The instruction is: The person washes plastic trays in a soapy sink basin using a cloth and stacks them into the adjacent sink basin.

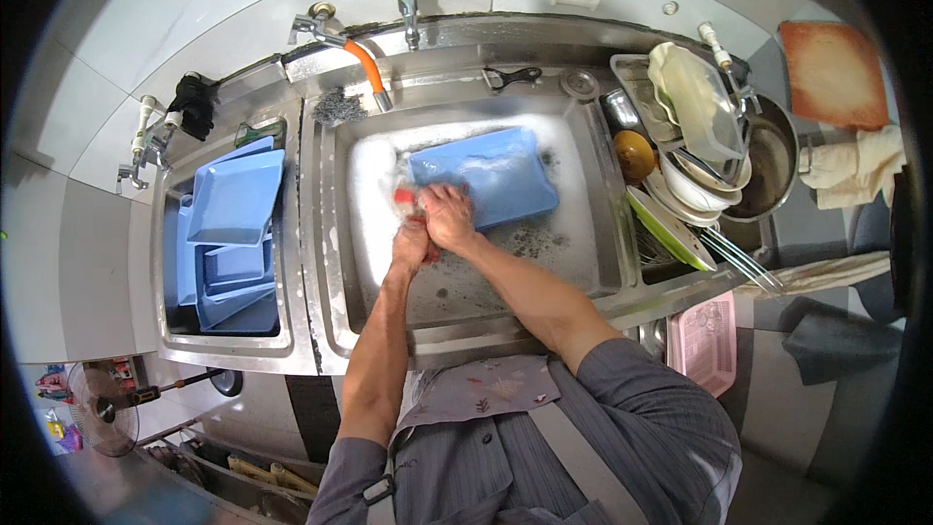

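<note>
A blue plastic tray point(488, 179) lies at a slant in the soapy water of the middle sink basin point(609, 262). Suds are thick along its left and upper sides. At the tray's lower left corner my two hands are close together over a red and pale item point(403, 195), blurred, perhaps a cloth or scrubber. My left hand point(412, 242) is closed around it, with a bit of red showing beside the fist. My right hand point(446, 217) has its fingers bent over the same item, right by the tray. The fingertips are blurred.
Several blue trays point(237, 197) are stacked in the left basin. Bowls, plates point(667, 230) and clear plastic tubs point(707, 113) crowd the right side. A faucet with an orange hose point(363, 64), a steel wool scrubber point(339, 108) and a black-handled peeler point(514, 77) are along the back ledge.
</note>
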Demonstrator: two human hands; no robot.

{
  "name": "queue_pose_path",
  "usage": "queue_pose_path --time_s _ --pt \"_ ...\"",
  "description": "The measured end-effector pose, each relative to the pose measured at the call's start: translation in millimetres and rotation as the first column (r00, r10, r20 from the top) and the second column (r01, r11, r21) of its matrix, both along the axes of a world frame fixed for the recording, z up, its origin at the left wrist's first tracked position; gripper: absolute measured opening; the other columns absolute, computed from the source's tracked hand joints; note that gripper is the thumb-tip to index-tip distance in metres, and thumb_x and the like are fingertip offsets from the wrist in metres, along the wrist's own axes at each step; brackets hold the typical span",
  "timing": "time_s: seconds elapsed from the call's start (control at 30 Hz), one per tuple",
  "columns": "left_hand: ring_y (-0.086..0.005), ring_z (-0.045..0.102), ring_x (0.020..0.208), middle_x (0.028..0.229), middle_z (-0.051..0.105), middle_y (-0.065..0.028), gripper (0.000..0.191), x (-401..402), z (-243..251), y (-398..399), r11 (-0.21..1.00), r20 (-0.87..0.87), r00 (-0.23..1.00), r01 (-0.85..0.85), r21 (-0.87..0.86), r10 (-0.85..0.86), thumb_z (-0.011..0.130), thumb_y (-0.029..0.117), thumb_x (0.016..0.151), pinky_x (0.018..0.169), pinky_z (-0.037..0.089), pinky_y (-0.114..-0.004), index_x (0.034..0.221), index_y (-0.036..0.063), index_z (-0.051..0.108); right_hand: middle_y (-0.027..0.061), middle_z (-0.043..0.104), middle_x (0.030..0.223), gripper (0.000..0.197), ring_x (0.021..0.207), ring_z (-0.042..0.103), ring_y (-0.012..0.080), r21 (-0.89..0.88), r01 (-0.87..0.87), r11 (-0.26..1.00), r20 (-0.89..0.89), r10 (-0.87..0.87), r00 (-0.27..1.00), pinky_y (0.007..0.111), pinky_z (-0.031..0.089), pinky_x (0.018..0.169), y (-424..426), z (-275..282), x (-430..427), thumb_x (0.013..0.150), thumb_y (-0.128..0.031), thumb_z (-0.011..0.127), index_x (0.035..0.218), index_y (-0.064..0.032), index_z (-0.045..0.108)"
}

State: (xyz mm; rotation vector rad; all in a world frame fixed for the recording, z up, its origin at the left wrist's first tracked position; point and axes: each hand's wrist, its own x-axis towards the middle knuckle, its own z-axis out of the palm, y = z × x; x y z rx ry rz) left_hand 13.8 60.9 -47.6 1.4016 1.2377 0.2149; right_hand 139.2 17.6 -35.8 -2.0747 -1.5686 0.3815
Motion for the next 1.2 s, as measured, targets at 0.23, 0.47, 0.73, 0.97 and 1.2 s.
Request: queue_pose_path --time_s 0.23,0.47,0.73,0.97,1.2 --pt "-0.0208 0.067 0.058 0.057 0.065 -0.0100 0.034 12 23 -14 0.994 -0.208 0.978 -0.002 0.109 0.025 0.049 0.023 0.093 0.060 0.055 -0.035 0.077 0.0016 0.070 0.0130 0.061 0.106 0.015 0.102 0.055 0.0289 -0.067 -0.225 0.972 0.192 0.234 0.953 0.050 0.044 0.087 -81 16 60 0.092 -0.013 0.055 0.105 -0.0062 0.060" --pt "-0.0254 0.066 0.057 0.059 0.066 -0.0116 0.032 18 32 -4 0.953 -0.297 0.955 0.077 0.294 0.014 0.057 0.030 0.084 0.067 0.054 -0.038 0.081 0.0005 0.071 0.0226 0.060 0.112 0.024 0.107 0.057 0.0400 -0.176 0.060 0.983 0.379 0.011 0.925 0.052 0.046 0.091 -126 13 171 0.094 -0.018 0.050 0.107 0.0004 0.059" --pt "-0.0203 0.068 0.058 0.079 0.068 -0.0194 0.025 64 121 4 0.974 0.315 0.933 -0.208 0.085 0.172 0.054 0.006 0.085 0.046 0.056 -0.028 0.096 -0.0147 0.062 0.0271 0.064 0.115 0.039 0.104 0.064 0.0359 -0.086 0.473 0.877 -0.078 -0.479 0.875 0.044 0.051 0.090 -104 -11 223 0.093 -0.028 0.055 0.119 -0.0001 0.059" --pt "-0.0231 0.069 0.071 0.102 0.064 -0.0220 0.035 11 157 -26 0.985 0.328 0.940 -0.138 0.101 0.098 0.054 -0.003 0.080 0.052 0.059 -0.028 0.114 -0.0133 0.054 0.0155 0.069 0.098 0.042 0.082 0.066 0.0200 -0.343 0.249 0.906 -0.557 -0.410 0.723 0.036 0.052 0.070 -139 65 188 0.088 -0.031 0.063 0.111 0.0048 0.062" --pt "-0.0255 0.065 0.092 0.107 0.061 -0.0172 0.062 -52 53 -35 0.966 0.280 0.960 0.055 -0.254 0.019 0.059 -0.006 0.073 0.066 0.060 -0.035 0.133 -0.0110 0.046 0.0194 0.069 0.097 0.045 0.086 0.067 0.0265 -0.391 0.064 0.918 -0.580 -0.300 0.757 0.041 0.052 0.071 -173 -9 157 0.081 -0.033 0.074 0.101 0.0057 0.064"
